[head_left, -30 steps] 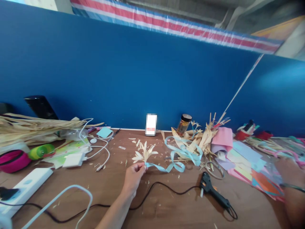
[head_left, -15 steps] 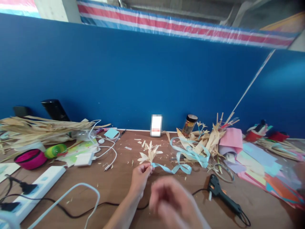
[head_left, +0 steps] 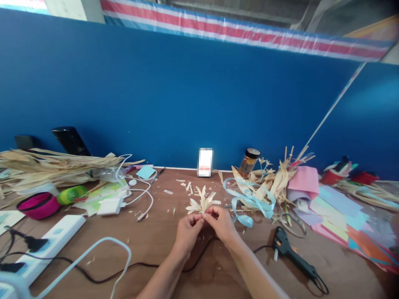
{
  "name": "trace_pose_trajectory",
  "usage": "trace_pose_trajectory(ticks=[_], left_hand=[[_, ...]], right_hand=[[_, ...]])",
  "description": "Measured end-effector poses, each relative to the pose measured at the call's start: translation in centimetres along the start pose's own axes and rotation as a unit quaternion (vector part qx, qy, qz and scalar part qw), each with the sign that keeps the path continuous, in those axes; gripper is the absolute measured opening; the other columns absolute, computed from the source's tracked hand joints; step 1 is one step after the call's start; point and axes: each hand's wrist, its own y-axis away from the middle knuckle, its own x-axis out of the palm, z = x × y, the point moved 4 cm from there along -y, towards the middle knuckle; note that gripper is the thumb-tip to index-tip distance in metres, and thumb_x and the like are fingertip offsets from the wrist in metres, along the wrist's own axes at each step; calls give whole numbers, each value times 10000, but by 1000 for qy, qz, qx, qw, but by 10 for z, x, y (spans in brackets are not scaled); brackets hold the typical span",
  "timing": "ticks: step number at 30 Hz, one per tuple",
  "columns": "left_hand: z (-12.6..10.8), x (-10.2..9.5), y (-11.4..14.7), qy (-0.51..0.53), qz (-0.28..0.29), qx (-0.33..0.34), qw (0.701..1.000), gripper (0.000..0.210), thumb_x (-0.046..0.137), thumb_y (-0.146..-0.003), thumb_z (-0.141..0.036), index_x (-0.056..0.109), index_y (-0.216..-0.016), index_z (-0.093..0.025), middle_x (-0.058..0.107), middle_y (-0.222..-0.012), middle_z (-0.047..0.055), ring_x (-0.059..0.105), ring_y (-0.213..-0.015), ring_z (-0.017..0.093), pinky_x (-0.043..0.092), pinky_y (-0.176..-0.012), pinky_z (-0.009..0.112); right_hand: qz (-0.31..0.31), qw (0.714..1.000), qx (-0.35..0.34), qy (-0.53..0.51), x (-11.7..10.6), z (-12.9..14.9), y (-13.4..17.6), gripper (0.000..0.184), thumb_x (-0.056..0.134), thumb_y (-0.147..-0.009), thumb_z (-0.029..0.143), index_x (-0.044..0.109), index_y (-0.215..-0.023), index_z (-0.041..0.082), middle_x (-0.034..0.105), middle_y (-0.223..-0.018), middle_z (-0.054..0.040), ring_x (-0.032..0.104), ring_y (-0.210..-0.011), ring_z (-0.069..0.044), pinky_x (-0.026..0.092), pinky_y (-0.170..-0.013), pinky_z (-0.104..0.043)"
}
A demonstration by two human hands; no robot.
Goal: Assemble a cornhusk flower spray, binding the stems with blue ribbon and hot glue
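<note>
A pale flower of dried husk petals point(head_left: 203, 199) stands upright just above the table, its petals spread away from me. My left hand point(head_left: 188, 233) pinches its base between thumb and fingertips. From the other side my right hand point(head_left: 222, 224) is closed at the same spot, its fingertips meeting the left ones. The flower's base is hidden by the fingers. A light blue ribbon point(head_left: 246, 220) curls out to the right from behind my right hand; whether those fingertips also grip it is hidden.
A black glue gun point(head_left: 293, 255) lies at the right, its cord running under my forearms. Dried husks point(head_left: 274, 187), a lidded jar point(head_left: 249, 162) and coloured paper point(head_left: 339, 207) fill the right side. On the left are a power strip point(head_left: 52, 245), a charger point(head_left: 110, 206) and more husks point(head_left: 56, 166).
My right hand has swung up from the near foreground to the flower's base and closed there. My left hand has kept its pinch, and the flower has shifted slightly right.
</note>
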Motion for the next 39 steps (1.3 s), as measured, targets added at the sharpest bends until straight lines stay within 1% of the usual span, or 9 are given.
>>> trace_pose_trajectory(ticks=[4, 8, 11, 15, 19, 23, 27, 34, 39], left_hand=[[-1, 1, 0, 4, 5, 2, 1000, 214, 651, -648, -292, 683, -741, -102, 643, -575, 29, 543, -538, 119, 384, -510, 197], [-1, 2, 1, 14, 23, 17, 999, 206, 634, -672, -281, 683, -773, -108, 660, -638, 34, 553, -586, 121, 392, -556, 198], [0, 1, 1, 7, 16, 22, 1000, 208, 619, -688, -300, 675, -749, -109, 654, -635, 31, 538, -568, 115, 379, -541, 195], [0, 1, 1, -10, -2, 20, 1000, 215, 627, -676, -325, 659, -680, -112, 612, -556, 8, 490, -502, 97, 342, -491, 185], [0, 1, 0, -16, -5, 18, 1000, 233, 637, -653, -351, 649, -622, -120, 603, -532, 5, 470, -476, 94, 325, -475, 186], [0, 0, -1, -28, -5, 26, 999, 234, 635, -650, -348, 651, -623, -116, 596, -524, 3, 456, -467, 88, 314, -472, 187], [-1, 0, 0, -23, 2, 27, 999, 239, 617, -673, -343, 652, -649, -108, 604, -550, 11, 460, -484, 90, 318, -480, 186], [1, -1, 0, -37, -17, 23, 999, 255, 615, -670, -362, 658, -644, -112, 601, -545, 9, 464, -485, 98, 321, -478, 187], [4, -2, -1, -37, -37, 19, 998, 219, 627, -656, -334, 657, -639, -118, 617, -551, 7, 492, -498, 102, 343, -489, 188]], right_hand=[[-7, 1000, -4, -13, 1, -3, 0, 136, 557, -702, 282, 601, -683, 155, 600, -615, -8, 525, -591, -140, 407, -569, -235], [-4, 999, -2, -46, -1, -3, 0, 132, 572, -699, 280, 583, -669, 152, 578, -598, 3, 510, -575, -128, 402, -559, -224], [14, 997, 15, -78, -2, -3, -1, 159, 590, -690, 306, 573, -660, 151, 572, -576, 9, 509, -556, -125, 399, -545, -222], [40, 993, 42, -105, -2, -7, -4, 219, 590, -696, 360, 575, -650, 147, 558, -551, 23, 494, -533, -113, 382, -534, -217], [22, 993, 56, -101, -2, -14, -8, 274, 585, -693, 401, 561, -614, 140, 512, -503, 38, 432, -480, -94, 335, -483, -208], [3, 994, 55, -91, -1, -16, -8, 276, 608, -666, 398, 537, -578, 146, 480, -489, 48, 398, -477, -88, 306, -472, -205], [-3, 995, 44, -84, -1, -13, -8, 262, 600, -674, 376, 526, -570, 147, 452, -490, 52, 374, -480, -83, 297, -470, -201], [-15, 996, 35, -78, -1, -11, -6, 249, 595, -677, 368, 549, -577, 144, 485, -493, 42, 405, -491, -93, 319, -485, -205], [-15, 995, 37, -87, 1, -12, -3, 244, 594, -686, 364, 574, -587, 141, 552, -522, 20, 467, -512, -114, 358, -509, -217]])
